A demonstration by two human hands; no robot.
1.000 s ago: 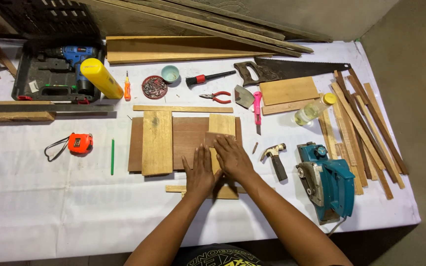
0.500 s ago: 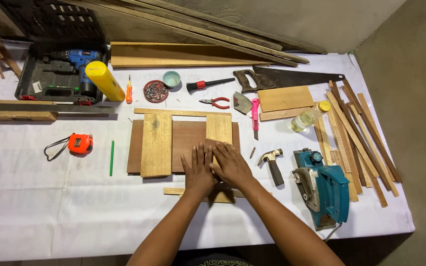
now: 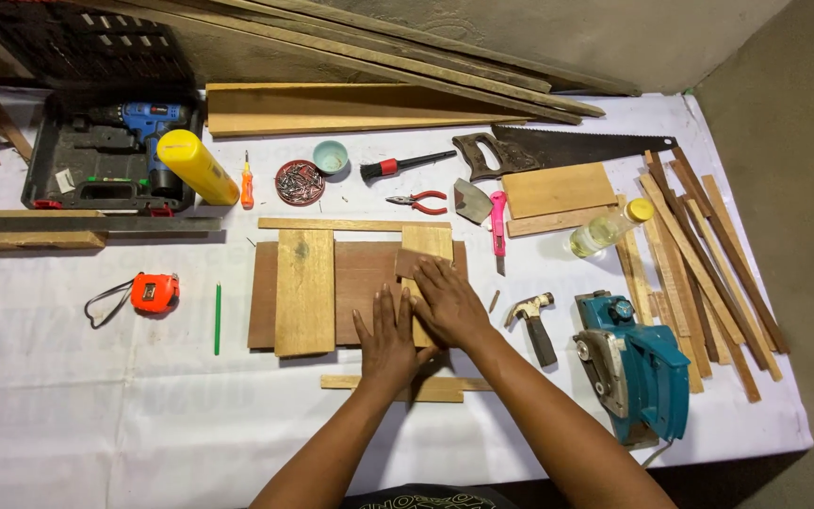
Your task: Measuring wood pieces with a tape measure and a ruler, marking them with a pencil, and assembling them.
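A dark brown board (image 3: 366,283) lies flat in the middle of the white-covered table. Two light wooden slats lie across it: a left slat (image 3: 304,290) and a right slat (image 3: 426,245). My right hand (image 3: 449,303) presses flat on the right slat, fingers spread. My left hand (image 3: 390,337) rests flat beside it on the dark board's lower edge. A small dark piece (image 3: 414,262) shows just above my right fingertips. A thin strip (image 3: 355,224) lies along the board's far edge, another strip (image 3: 445,385) near my wrists.
A claw hammer (image 3: 532,322) and a blue circular saw (image 3: 635,366) lie to the right, beside several wood strips (image 3: 699,254). Behind are a handsaw (image 3: 539,149), pliers (image 3: 418,200), a dish of screws (image 3: 298,182), a yellow can (image 3: 197,167) and a drill case (image 3: 110,155). A tape measure (image 3: 151,292) and green pencil (image 3: 218,319) lie left.
My hands have slid slightly up along the right slat. The view has shifted a little; the boards have not visibly moved.
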